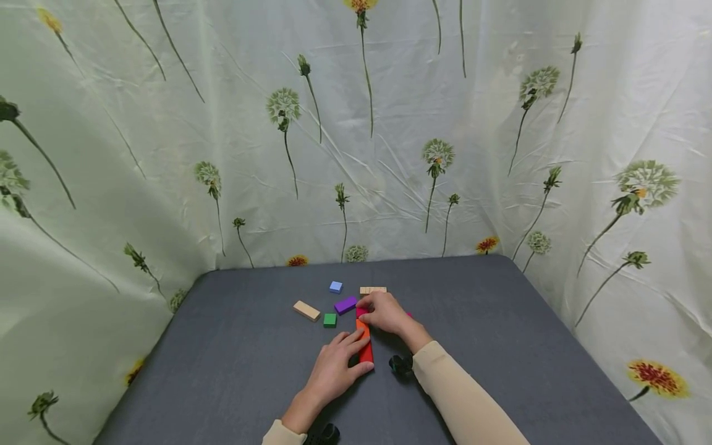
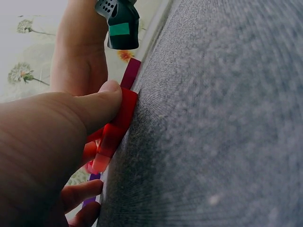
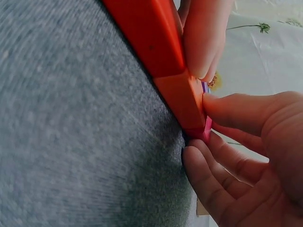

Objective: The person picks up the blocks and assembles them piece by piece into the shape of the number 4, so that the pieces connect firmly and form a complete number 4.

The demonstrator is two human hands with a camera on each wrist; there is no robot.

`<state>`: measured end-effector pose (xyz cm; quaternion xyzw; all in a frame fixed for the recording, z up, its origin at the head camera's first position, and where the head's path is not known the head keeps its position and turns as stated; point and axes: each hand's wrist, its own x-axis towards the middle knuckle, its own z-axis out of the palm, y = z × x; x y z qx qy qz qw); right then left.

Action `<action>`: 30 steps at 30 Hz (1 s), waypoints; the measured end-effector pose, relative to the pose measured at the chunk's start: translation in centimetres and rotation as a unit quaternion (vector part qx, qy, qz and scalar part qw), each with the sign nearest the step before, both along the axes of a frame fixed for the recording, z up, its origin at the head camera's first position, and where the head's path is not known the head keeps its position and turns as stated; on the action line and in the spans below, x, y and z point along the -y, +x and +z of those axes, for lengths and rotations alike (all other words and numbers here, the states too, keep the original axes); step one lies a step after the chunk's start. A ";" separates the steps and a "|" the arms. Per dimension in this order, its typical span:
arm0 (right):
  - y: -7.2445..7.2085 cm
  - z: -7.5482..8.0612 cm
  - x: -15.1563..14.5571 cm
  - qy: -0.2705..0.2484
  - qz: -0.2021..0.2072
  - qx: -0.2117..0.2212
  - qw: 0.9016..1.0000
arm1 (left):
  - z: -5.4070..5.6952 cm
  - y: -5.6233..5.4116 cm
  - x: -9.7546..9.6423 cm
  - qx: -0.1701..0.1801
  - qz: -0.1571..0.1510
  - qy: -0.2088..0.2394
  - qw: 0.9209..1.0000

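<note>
A red block (image 1: 366, 354), an orange block (image 1: 363, 326) and a crimson block (image 1: 361, 312) lie end to end in a row on the dark table. My left hand (image 1: 336, 364) grips the near part of this row, its thumb against the near end of the red block and its fingers along the left side by the orange one. At the far end, my right hand (image 1: 385, 312) pinches the crimson block between thumb and fingers. In the right wrist view the orange block (image 3: 181, 97) meets the red block (image 3: 151, 38), and fingers partly cover the crimson block (image 3: 201, 133).
Left of the row lie a purple block (image 1: 345, 305), a green block (image 1: 330, 320) and a plain wooden block (image 1: 306, 311). Farther back are a light blue block (image 1: 336, 287) and another wooden block (image 1: 372, 290). A magenta block (image 2: 130, 74) lies to the right, mostly behind my right wrist.
</note>
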<state>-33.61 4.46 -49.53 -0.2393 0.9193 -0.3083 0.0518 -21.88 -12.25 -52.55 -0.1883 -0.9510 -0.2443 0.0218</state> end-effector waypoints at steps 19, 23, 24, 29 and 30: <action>0.3 -0.3 0.0 -0.013 0.007 0.007 1.000 | 0.1 0.1 0.1 -0.003 -0.009 0.003 1.000; 0.4 -0.3 0.1 -0.015 0.003 -0.001 1.000 | 0.1 0.1 0.1 -0.008 -0.009 0.007 1.000; 0.4 -0.3 0.1 -0.016 0.002 -0.003 1.000 | 0.1 0.1 0.1 -0.008 -0.009 0.008 1.000; 0.6 -0.3 0.1 -0.011 -0.002 -0.010 1.000 | 0.2 0.1 0.1 -0.011 -0.011 0.009 1.000; 0.6 -0.2 0.1 -0.009 -0.002 -0.011 1.000 | 0.2 0.1 0.1 -0.011 -0.011 0.008 1.000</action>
